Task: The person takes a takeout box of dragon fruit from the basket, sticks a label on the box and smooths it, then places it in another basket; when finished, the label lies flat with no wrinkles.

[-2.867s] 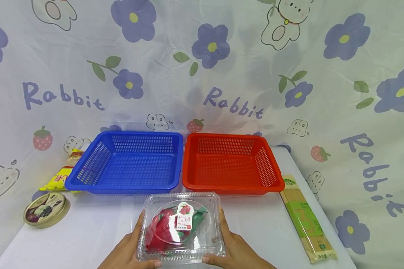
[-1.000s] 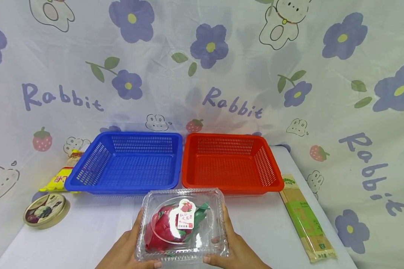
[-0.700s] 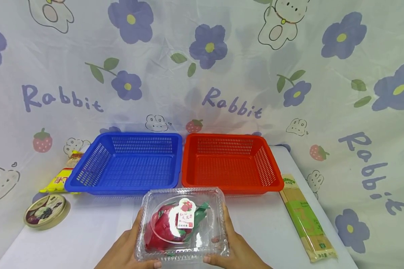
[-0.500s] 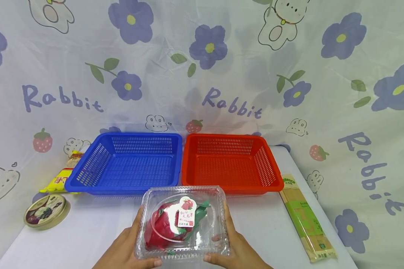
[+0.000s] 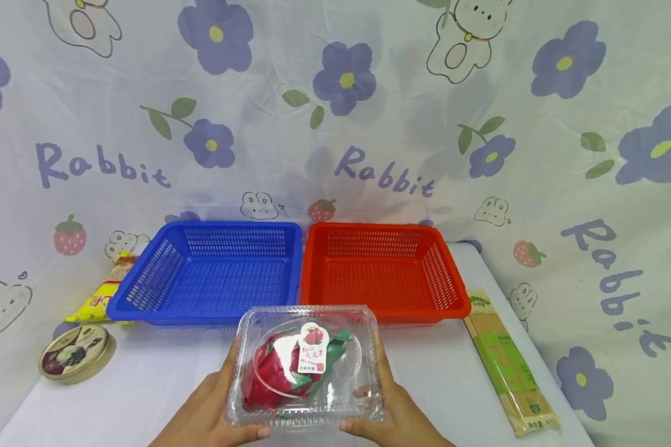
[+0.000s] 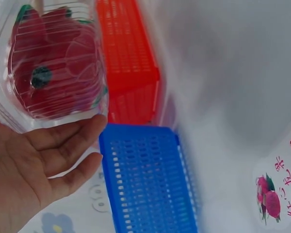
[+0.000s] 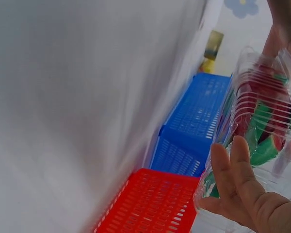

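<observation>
A clear plastic clamshell box (image 5: 346, 379) with a red and green dragon fruit (image 5: 268, 375) inside is held up between both hands, in front of the baskets. Its lid carries a white label (image 5: 313, 351). My left hand (image 5: 209, 400) grips the left side, thumb over the near edge. On the opposite side, my right hand (image 5: 399, 400) grips in the same way. In the left wrist view the fingers (image 6: 63, 141) lie along the box's side and underside. The right wrist view shows the other hand's fingers (image 7: 240, 170) supporting the ribbed bottom.
A blue basket (image 5: 204, 315) and a red basket (image 5: 386, 313) stand side by side behind the box. To the left are a round tin (image 5: 75, 354) and a yellow packet (image 5: 100, 301). A long noodle pack (image 5: 509, 366) lies at the right table edge.
The box has risen slightly in the head view and shifted a little right, with both hands still gripping it. Baskets and other goods stay in place.
</observation>
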A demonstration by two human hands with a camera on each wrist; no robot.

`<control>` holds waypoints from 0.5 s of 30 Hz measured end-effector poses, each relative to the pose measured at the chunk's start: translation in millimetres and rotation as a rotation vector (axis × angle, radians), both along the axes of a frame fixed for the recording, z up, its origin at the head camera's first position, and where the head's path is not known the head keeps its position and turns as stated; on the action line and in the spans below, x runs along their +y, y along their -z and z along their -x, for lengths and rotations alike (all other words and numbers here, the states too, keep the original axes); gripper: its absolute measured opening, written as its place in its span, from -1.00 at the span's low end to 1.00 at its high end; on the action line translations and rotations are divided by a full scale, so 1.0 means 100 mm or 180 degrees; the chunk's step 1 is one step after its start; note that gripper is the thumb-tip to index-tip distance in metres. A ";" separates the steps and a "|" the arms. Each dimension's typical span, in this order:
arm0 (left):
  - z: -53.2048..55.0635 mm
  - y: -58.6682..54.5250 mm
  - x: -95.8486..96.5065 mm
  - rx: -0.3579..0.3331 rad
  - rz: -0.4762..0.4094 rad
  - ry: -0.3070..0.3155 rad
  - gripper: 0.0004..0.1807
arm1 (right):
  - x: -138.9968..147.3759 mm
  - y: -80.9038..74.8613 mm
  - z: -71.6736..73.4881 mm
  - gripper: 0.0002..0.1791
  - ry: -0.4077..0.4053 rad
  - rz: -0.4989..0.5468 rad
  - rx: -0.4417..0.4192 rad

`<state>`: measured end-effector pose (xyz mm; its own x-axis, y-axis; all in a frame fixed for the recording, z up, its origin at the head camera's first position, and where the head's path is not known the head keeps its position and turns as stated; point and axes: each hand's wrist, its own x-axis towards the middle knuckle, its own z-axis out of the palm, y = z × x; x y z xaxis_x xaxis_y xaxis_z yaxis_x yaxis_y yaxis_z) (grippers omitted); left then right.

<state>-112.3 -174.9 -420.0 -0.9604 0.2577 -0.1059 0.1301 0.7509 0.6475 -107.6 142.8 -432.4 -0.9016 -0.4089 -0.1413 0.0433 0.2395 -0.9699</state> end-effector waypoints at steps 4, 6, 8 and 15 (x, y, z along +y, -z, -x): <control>0.00 0.00 0.00 0.0156 0.0067 0.0048 0.51 | 0.00 0.00 0.00 0.38 0.0009 0.0043 -0.0032; 0.01 -0.01 0.00 0.0173 0.0084 0.0062 0.52 | 0.00 -0.01 0.00 0.38 0.0002 0.0073 -0.0051; 0.01 -0.02 0.00 0.0159 0.0093 0.0063 0.52 | 0.00 -0.01 0.00 0.38 -0.0003 0.0060 -0.0033; 0.02 -0.05 0.01 0.0119 0.0092 0.0065 0.52 | 0.01 -0.03 0.01 0.39 -0.0002 0.0030 -0.0023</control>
<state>-114.1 -174.3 -414.8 -0.9584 0.2747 -0.0778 0.1693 0.7661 0.6200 -108.2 144.0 -429.0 -0.9003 -0.4109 -0.1439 0.0502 0.2304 -0.9718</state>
